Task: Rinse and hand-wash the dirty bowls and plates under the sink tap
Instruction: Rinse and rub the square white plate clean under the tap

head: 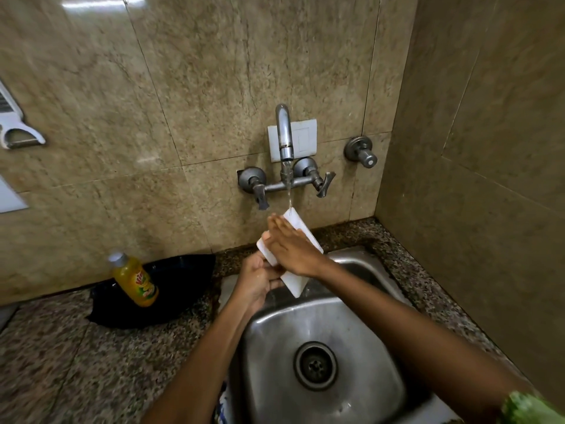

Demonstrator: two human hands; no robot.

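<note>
Both hands share the grip on a white rectangular plate [298, 231], held tilted on edge above the far rim of the steel sink [324, 325]. From below, the left hand [260, 281] clamps the lower left edge, its fingers curled round the rim. Over the upper face lies the right hand [292, 243], palm down with fingers spread flat, pressing rather than pinching. Water runs from the wall tap [284, 133] in a thin stream and strikes the plate's far top corner, just past the right fingertips.

To do this rinse well, I judge the left hand should keep its firm hold while the right rubs across the wet face, with the plate kept sloped so water sheets down toward the basin and not onto the bench [91, 362]. Turning the plate would bring its hidden underside under the stream. A wet glazed surface is likely slippery, so the lower hand must not loosen.

On the left, a yellow dish-soap bottle [134, 280] stands on the bench, in front of a black pan [177, 289]. No other crockery is visible in the basin.
</note>
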